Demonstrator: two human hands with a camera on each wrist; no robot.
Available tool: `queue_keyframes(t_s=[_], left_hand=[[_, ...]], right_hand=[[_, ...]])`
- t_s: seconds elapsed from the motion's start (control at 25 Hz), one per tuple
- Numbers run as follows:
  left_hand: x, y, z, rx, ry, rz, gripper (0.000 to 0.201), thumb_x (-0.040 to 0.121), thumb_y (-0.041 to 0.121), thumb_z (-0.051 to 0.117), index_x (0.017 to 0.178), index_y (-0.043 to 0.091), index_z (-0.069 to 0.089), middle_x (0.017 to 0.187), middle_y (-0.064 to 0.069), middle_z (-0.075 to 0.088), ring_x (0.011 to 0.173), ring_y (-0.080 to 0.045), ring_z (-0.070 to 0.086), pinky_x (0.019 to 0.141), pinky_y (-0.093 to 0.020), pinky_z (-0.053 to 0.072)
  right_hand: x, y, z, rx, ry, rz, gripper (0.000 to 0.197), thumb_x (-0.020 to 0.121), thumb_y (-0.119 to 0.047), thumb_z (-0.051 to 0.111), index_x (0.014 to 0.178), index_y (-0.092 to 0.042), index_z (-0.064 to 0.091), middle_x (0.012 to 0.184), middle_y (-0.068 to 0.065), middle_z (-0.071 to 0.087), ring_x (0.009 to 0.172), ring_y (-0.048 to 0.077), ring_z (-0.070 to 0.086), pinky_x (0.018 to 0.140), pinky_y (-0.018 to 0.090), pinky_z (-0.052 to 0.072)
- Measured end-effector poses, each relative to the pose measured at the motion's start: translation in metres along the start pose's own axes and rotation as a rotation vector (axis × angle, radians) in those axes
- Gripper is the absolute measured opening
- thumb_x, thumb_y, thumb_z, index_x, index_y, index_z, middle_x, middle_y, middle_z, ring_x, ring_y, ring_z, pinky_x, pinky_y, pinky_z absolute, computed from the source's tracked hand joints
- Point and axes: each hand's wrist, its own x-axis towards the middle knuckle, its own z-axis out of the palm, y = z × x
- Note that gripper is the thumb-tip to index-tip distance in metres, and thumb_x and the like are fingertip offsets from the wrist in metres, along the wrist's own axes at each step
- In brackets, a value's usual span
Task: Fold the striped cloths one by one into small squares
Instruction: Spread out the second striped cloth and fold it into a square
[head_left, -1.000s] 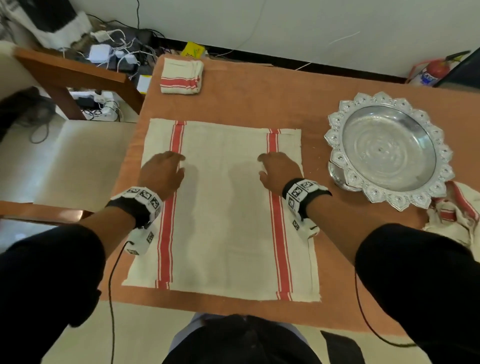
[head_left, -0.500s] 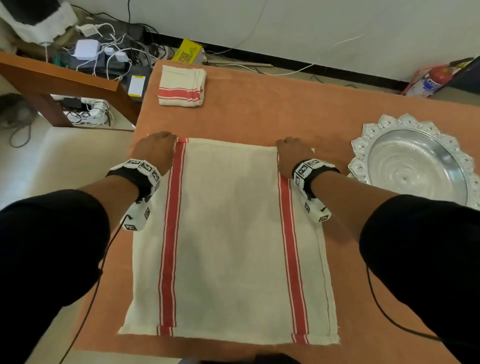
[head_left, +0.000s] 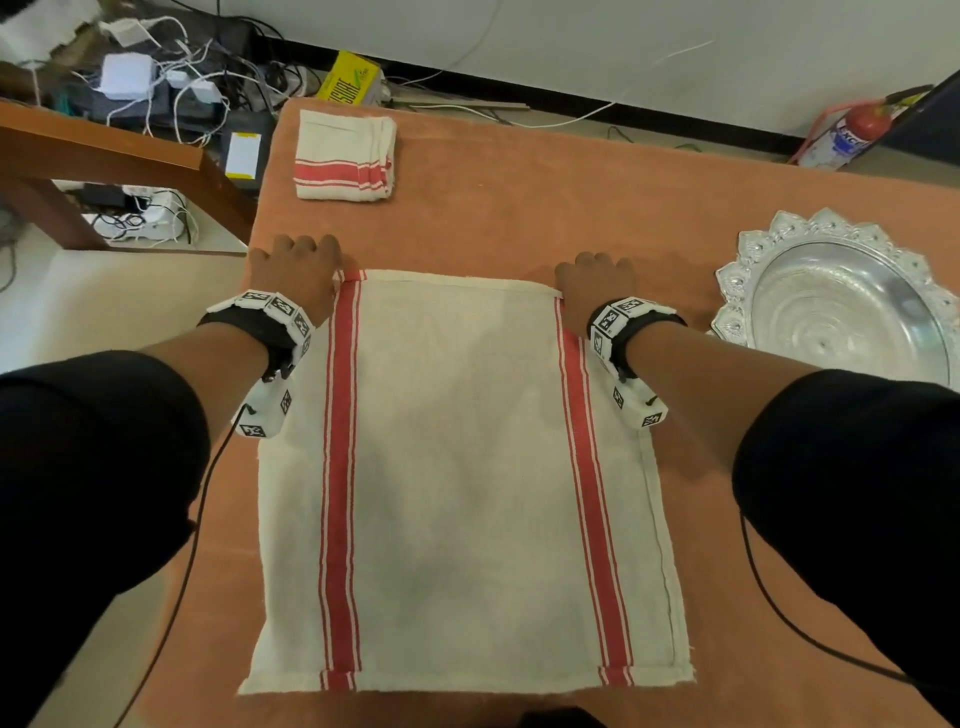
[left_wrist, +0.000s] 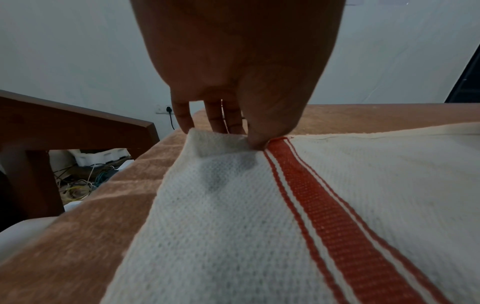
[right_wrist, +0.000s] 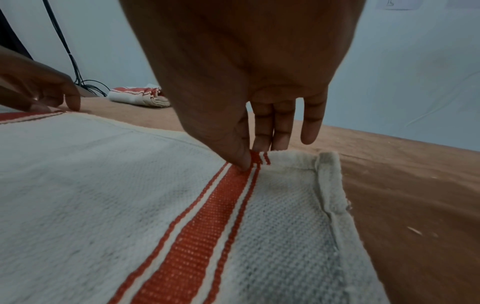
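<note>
A cream cloth with two red stripes (head_left: 457, 467) lies spread flat on the orange table (head_left: 519, 208). My left hand (head_left: 296, 265) pinches its far left corner, thumb on top beside the left stripe and fingers behind the lifted edge (left_wrist: 218, 139). My right hand (head_left: 595, 283) pinches the far edge at the right stripe (right_wrist: 249, 162), thumb on the stripe, fingers behind; the far right corner (right_wrist: 327, 162) curls up beside it. A folded striped cloth (head_left: 344, 156) sits at the table's far left.
An ornate silver tray (head_left: 852, 306) stands at the right edge of the table. A wooden side table (head_left: 104, 156) with cables and chargers is off the left side. A red fire extinguisher (head_left: 852, 135) lies on the floor at the far right.
Both hands slid from the middle of the cloth up to its far edge and took hold of it there, lifting the edge slightly. The head view has shifted down.
</note>
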Motion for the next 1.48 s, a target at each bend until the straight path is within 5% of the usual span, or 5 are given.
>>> queue_keyframes(t_s=[0.28, 0.64, 0.92, 1.12, 1.48], left_hand=[[-0.005, -0.013, -0.013, -0.046, 0.003, 0.004, 0.023, 0.094, 0.034, 0.067, 0.110, 0.019, 0.060, 0.106, -0.011, 0.066, 0.104, -0.038, 0.057, 0.100, -0.058, 0.043], [-0.100, -0.028, -0.021, -0.224, 0.241, 0.210, 0.011, 0.087, 0.024, 0.077, 0.085, 0.022, 0.066, 0.081, 0.000, 0.067, 0.073, -0.022, 0.060, 0.066, -0.035, 0.046], [-0.190, -0.030, -0.008, -0.329, 0.268, 0.282, 0.009, 0.086, 0.021, 0.076, 0.090, 0.022, 0.067, 0.085, 0.002, 0.065, 0.073, -0.015, 0.051, 0.064, -0.032, 0.040], [-0.243, -0.029, 0.011, -0.306, 0.259, 0.311, 0.008, 0.087, 0.022, 0.075, 0.094, 0.023, 0.072, 0.084, 0.004, 0.066, 0.075, -0.017, 0.057, 0.063, -0.030, 0.038], [-0.331, -0.019, 0.052, -0.231, 0.147, 0.248, 0.014, 0.088, 0.017, 0.074, 0.101, 0.023, 0.073, 0.093, 0.005, 0.067, 0.086, -0.017, 0.062, 0.070, -0.032, 0.053]], right_hand=[[-0.038, -0.009, -0.007, 0.009, 0.048, -0.048, 0.025, 0.083, -0.009, 0.055, 0.107, -0.016, 0.052, 0.078, 0.000, 0.051, 0.074, 0.027, 0.048, 0.087, 0.043, 0.039], [-0.143, -0.015, -0.007, 0.052, 0.195, -0.114, 0.017, 0.088, -0.010, 0.059, 0.105, -0.015, 0.058, 0.098, 0.009, 0.058, 0.081, 0.030, 0.056, 0.065, 0.034, 0.034], [-0.220, -0.015, 0.014, 0.087, 0.217, -0.099, 0.017, 0.086, -0.008, 0.058, 0.102, -0.013, 0.060, 0.094, 0.011, 0.060, 0.079, 0.033, 0.057, 0.069, 0.038, 0.033], [-0.261, -0.004, 0.047, 0.130, 0.394, -0.199, 0.028, 0.064, 0.010, 0.067, 0.082, -0.010, 0.062, 0.072, 0.010, 0.053, 0.059, 0.019, 0.027, 0.059, 0.032, 0.029], [-0.319, 0.014, 0.098, 0.099, 0.275, -0.241, 0.037, 0.056, 0.011, 0.071, 0.083, -0.012, 0.057, 0.074, 0.008, 0.050, 0.058, 0.027, 0.047, 0.052, 0.030, 0.026]])
